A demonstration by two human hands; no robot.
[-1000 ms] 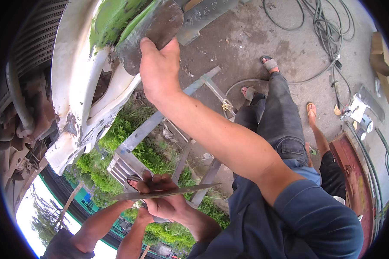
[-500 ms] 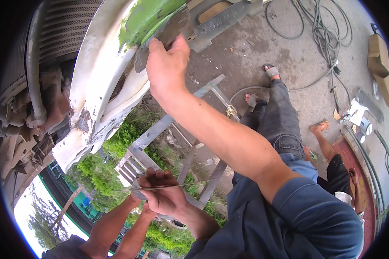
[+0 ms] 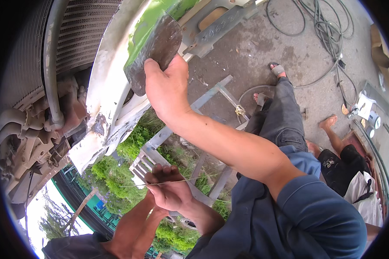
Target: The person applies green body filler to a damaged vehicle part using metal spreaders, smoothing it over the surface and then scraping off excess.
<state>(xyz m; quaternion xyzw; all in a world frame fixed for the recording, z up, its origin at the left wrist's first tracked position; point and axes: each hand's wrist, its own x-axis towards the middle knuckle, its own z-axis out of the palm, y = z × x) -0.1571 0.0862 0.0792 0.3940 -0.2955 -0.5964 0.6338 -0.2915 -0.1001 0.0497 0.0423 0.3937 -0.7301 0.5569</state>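
Note:
My right hand (image 3: 166,88) grips a dark flat spreader (image 3: 153,54) against green filler (image 3: 140,32) smeared along a white, chipped vehicle panel (image 3: 103,103) at the upper middle. Lower down, my left hand (image 3: 168,192) is palm up with curled fingers around a thin plate (image 3: 190,180), which shows almost edge-on as a narrow line. A co-worker's bare forearms (image 3: 132,224) reach up from the lower left behind my left hand; their hands are mostly hidden.
Radiator and engine parts (image 3: 41,121) are at the left. A metal frame (image 3: 153,142) stands over weeds. Hoses (image 3: 324,26), cardboard (image 3: 380,56) and cans (image 3: 374,118) lie on concrete (image 3: 250,47). Other people's legs (image 3: 285,116) (image 3: 335,134) are at the right.
The view has shifted, so the panel sits further right. My right hand and spreader appear lower and more angled on the filler. The co-worker at the right has changed posture, showing more white cloth.

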